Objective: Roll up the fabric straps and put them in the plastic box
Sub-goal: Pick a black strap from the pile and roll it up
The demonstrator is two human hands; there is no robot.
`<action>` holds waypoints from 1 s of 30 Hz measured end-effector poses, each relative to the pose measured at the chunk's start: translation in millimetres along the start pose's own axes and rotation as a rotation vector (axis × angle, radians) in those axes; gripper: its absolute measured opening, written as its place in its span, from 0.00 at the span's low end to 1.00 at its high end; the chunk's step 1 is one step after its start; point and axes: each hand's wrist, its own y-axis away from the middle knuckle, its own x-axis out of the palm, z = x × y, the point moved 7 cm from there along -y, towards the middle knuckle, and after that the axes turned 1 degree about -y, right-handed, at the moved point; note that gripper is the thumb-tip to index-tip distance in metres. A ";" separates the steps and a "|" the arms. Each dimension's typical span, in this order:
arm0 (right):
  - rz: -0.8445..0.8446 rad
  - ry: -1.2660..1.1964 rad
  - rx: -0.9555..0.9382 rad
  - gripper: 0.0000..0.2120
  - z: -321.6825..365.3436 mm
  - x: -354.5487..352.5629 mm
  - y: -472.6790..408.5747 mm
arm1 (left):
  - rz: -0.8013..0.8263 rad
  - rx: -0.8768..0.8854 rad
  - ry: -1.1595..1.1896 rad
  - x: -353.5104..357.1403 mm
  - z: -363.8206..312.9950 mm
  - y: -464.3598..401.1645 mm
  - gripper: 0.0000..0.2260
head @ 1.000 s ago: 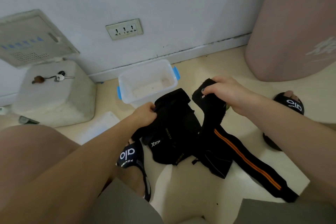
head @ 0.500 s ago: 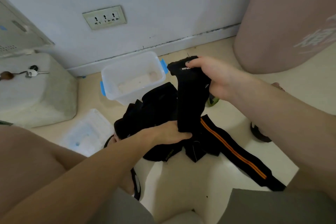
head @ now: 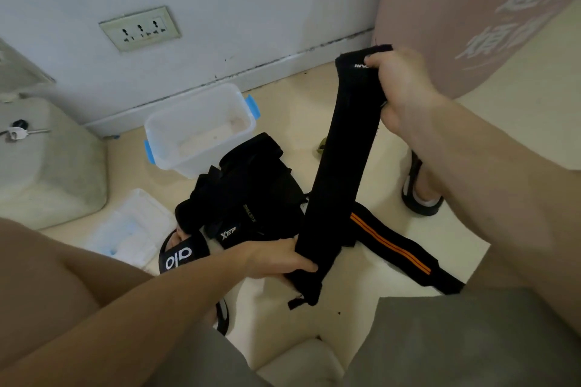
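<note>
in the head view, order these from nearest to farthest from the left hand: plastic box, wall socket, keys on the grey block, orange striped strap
From the left hand:
1. Orange striped strap, on the floor just to its right.
2. Plastic box, ahead by the wall.
3. Keys, far left on the grey block, and wall socket, up on the wall: too close to call.

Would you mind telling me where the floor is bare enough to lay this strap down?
Bare floor lies between the box and the pink bin, and more by the orange-striped strap. In front of the box it is crowded with the black pile.
</note>
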 end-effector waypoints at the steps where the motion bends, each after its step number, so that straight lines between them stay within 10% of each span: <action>1: -0.008 0.001 -0.025 0.08 0.9 -3.2 0.9 | 0.010 -0.012 -0.016 5.5 0.9 -0.2 0.24; 24: -0.106 0.711 -0.635 0.12 15.4 -14.4 10.8 | -0.307 0.120 -0.398 -22.6 -6.7 1.2 0.12; 30: 0.005 0.926 -0.622 0.09 5.6 -8.9 10.3 | -0.110 0.092 -0.355 -8.9 -0.5 1.2 0.11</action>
